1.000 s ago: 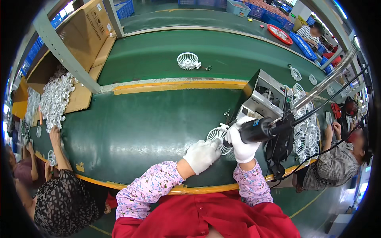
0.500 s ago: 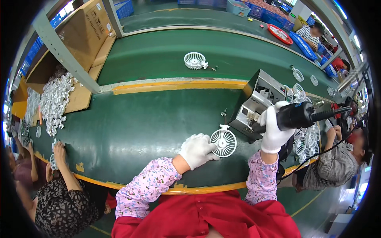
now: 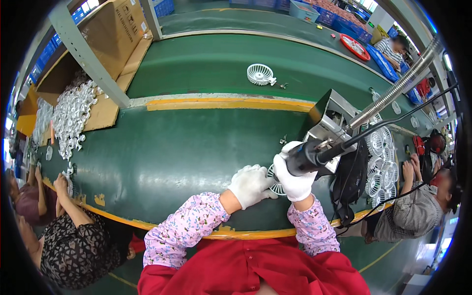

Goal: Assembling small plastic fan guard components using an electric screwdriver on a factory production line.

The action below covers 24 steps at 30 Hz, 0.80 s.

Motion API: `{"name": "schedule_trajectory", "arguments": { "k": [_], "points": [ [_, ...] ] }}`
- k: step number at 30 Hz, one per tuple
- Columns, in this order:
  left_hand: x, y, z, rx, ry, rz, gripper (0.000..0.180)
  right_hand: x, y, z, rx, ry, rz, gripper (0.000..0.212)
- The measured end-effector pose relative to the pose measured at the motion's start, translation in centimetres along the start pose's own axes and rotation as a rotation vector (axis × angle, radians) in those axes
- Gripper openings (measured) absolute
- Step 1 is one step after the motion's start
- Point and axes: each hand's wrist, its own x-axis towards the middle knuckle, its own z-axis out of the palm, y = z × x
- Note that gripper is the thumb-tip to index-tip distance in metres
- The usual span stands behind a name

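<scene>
A white round fan housing (image 3: 277, 189) with thin spokes lies on the green bench in front of me, mostly covered by my hands. Its rim is gripped by my left hand (image 3: 249, 186), in a white glove. My right hand (image 3: 294, 181), gloved too, is wrapped round a black power screwdriver (image 3: 306, 156), upright above the fan housing. The tool's tip is hidden behind the hand, so contact cannot be seen. Small wired parts (image 3: 283, 139) stick out beyond the housing. A coiled spring (image 3: 393, 86) and a black cable run up from the screwdriver.
A metal box (image 3: 324, 115) stands just beyond my right hand. More white fan housings (image 3: 376, 167) are stacked at the right, beside a black bag (image 3: 350, 179). One housing (image 3: 260, 74) lies on the far belt. White parts (image 3: 73, 115) spill from a carton at left. Co-workers sit on both sides.
My right hand has brought the screwdriver left from beside the metal box to above the fan housing. The left hand stays on the rim. The housing on the far belt has shifted right.
</scene>
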Motion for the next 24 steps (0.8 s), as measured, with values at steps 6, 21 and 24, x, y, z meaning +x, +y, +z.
{"name": "schedule_trajectory", "arguments": {
  "k": [6,21,24],
  "points": [
    [0.0,-0.2,0.1,-0.031,0.032,-0.009,0.031,-0.1,1.4,-1.4,0.052,-0.161,0.057,0.033],
    [0.4,-3.3,-2.8,-0.207,0.353,-0.077,0.075,0.1,-5.1,-2.8,-0.688,0.430,-0.758,0.061],
    [-0.9,-2.5,-1.5,-0.639,0.324,0.128,0.085,-0.8,-5.1,-0.8,-0.504,-0.446,-0.314,0.032]
  ]
}}
